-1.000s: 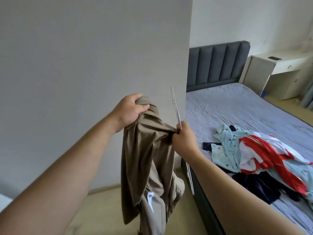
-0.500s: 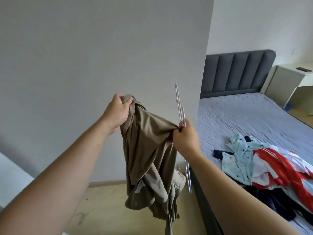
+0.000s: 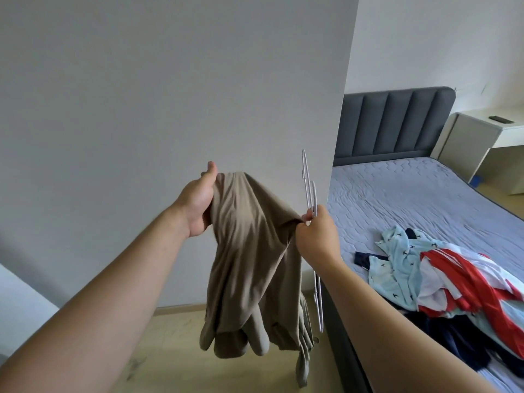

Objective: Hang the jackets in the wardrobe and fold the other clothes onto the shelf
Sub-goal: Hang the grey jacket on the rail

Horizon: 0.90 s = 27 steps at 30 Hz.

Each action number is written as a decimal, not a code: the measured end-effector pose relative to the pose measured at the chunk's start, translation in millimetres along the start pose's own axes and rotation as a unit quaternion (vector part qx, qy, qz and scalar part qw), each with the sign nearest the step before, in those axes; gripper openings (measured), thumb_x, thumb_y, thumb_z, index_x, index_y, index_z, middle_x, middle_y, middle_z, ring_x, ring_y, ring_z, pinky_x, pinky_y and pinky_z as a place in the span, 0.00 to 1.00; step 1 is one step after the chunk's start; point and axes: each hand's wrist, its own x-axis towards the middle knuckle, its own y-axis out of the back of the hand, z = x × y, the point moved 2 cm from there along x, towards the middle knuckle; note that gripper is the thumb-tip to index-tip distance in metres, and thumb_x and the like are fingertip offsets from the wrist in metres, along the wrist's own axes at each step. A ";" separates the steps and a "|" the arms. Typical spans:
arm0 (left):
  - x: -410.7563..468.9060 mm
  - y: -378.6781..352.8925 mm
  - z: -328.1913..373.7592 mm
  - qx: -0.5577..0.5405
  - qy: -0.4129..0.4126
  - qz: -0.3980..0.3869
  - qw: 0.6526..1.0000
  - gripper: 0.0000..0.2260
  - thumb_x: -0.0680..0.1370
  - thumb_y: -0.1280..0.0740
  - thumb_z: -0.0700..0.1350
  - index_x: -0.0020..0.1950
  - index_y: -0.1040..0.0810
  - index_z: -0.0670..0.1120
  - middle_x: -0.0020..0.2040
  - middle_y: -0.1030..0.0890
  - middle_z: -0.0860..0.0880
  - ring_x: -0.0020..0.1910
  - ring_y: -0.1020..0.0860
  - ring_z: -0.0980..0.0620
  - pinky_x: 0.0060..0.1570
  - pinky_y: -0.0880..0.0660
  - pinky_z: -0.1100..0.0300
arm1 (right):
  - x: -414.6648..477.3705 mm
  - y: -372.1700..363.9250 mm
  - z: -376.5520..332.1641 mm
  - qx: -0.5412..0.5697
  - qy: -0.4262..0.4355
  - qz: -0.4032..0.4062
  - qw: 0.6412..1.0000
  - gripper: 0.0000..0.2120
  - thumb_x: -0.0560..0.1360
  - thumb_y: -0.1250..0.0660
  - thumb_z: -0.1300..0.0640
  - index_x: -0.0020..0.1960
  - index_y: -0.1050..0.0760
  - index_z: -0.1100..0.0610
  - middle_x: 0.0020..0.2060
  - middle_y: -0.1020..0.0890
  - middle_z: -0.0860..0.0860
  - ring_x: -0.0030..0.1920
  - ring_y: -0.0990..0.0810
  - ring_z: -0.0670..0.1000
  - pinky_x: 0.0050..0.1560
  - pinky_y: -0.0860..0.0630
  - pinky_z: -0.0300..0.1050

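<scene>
The left grip [image 3: 198,205] holds the top edge of a tan garment [image 3: 249,251], thumb raised, the fingers hidden behind the cloth. The right grip [image 3: 317,236] is closed on a bunched fold of the same garment and on two thin white hangers [image 3: 307,182], which stand nearly upright through the fist. The garment hangs in the air between the two, stretched across the top and falling in soft, creased folds, with its lower end bunched above the pale wooden floor [image 3: 170,350]. Behind it is a plain grey wall [image 3: 170,95]. To the right is a bed [image 3: 397,194] with a quilted grey-blue cover and a dark padded headboard [image 3: 397,123]. A pile of clothes [image 3: 453,279] in light blue, red, white and navy lies on the bed's near side. Past the bed stands a white bench [image 3: 482,131] with a small dark object [image 3: 500,119] on top.
</scene>
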 end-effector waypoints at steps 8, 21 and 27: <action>-16.4 -57.5 6.2 -0.021 -0.104 -0.098 0.990 0.29 0.85 0.46 0.59 0.69 0.28 0.33 0.64 0.23 0.31 0.64 0.22 0.36 0.66 0.25 0.40 | -11.8 -7.2 -11.6 0.079 0.030 -0.134 0.987 0.20 0.64 0.28 0.43 0.48 0.35 0.47 0.40 0.25 0.47 0.29 0.27 0.40 0.30 0.32 0.36; 3.1 -32.3 9.2 0.433 -0.314 -0.053 0.843 0.20 0.73 0.25 0.56 0.64 0.21 0.55 0.63 0.19 0.58 0.63 0.23 0.58 0.66 0.28 0.56 | 14.9 15.3 -29.6 -0.026 0.036 0.028 0.999 0.09 0.73 0.41 0.60 0.48 0.37 0.48 0.40 0.25 0.48 0.41 0.24 0.57 0.39 0.29 0.50; 37.2 0.9 -39.8 0.486 -0.150 -0.027 0.861 0.24 0.78 0.29 0.52 0.74 0.28 0.51 0.69 0.23 0.49 0.68 0.25 0.48 0.68 0.30 0.53 | 18.2 25.1 -33.3 -0.111 0.068 0.079 0.988 0.13 0.70 0.39 0.58 0.48 0.40 0.45 0.38 0.27 0.44 0.36 0.29 0.48 0.33 0.39 0.45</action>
